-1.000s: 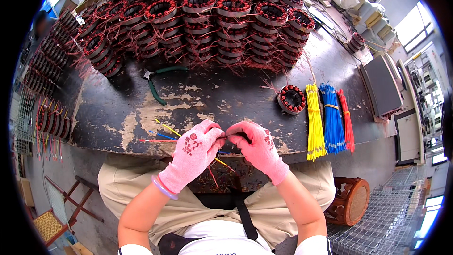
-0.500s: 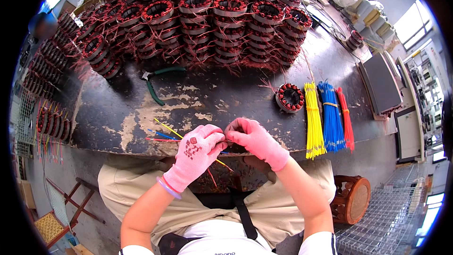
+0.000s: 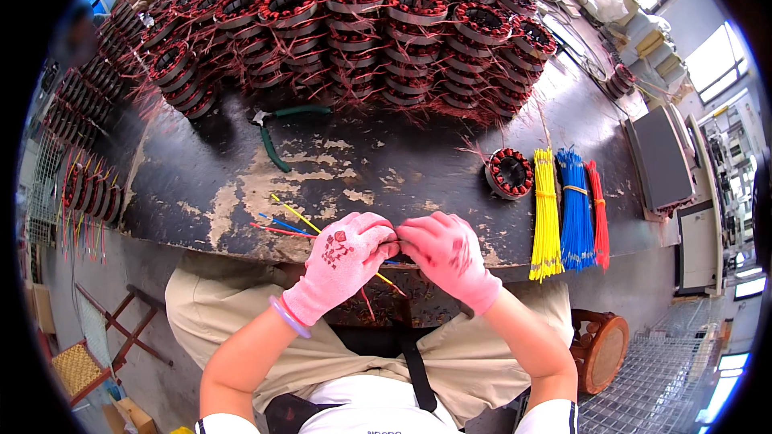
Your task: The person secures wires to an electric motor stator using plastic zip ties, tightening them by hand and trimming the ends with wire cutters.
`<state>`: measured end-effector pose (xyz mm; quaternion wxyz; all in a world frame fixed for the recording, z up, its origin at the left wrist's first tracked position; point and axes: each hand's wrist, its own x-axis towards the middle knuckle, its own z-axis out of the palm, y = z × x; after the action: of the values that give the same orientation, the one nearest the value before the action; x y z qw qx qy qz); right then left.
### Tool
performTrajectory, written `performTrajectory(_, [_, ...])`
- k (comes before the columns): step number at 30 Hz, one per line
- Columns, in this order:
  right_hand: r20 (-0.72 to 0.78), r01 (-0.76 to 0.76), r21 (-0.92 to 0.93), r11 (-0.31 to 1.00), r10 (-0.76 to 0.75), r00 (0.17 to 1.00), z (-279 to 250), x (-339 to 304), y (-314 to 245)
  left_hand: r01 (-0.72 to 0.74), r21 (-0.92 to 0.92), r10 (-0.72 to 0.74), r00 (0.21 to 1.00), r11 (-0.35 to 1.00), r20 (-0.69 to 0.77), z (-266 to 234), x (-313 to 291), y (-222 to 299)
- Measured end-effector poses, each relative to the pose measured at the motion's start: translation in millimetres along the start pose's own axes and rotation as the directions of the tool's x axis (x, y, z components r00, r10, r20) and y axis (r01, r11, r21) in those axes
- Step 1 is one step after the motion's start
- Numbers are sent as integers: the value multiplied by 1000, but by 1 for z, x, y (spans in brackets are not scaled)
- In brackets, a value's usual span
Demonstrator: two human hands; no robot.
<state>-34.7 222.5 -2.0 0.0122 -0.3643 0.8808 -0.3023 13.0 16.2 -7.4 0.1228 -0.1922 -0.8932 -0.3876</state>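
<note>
My left hand (image 3: 347, 251), in a pink glove, is closed round a few thin wires. A yellow wire (image 3: 296, 214), a blue wire (image 3: 283, 223) and a red wire (image 3: 280, 231) stick out past its left side, and yellow and red ends come out below. Pressed against its fingertips is my right hand (image 3: 450, 257), gloved alike, with its fingers pinched. Whatever lies in that pinch is hidden by the fingers. Both hands are just over the table's front edge. To their right, a single wound stator ring (image 3: 510, 174) with red coils lies on the dark table (image 3: 402, 145).
Tied bundles of yellow wires (image 3: 545, 217), blue wires (image 3: 576, 209) and red wires (image 3: 597, 213) lie at the right. Green-handled cutters (image 3: 277, 151) rest at the left middle. Tall stacks of stators (image 3: 354, 40) fill the back. A wooden stool (image 3: 603, 352) stands on the floor at right.
My right hand has turned and its fingers now press closer against my left hand's fingertips. The left hand keeps its hold on the wires. The whole view has shifted slightly.
</note>
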Motion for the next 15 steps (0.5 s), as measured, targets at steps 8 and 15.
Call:
performTrajectory(8, [272,-304,444,843,197,942,-15,1,-2,-28,-50,28,1000,998,-5,0,3,-1])
performTrajectory(15, [560,-585,454,672,296,774,-27,14,-6,14,-27,-13,999,1000,30,-3,3,3])
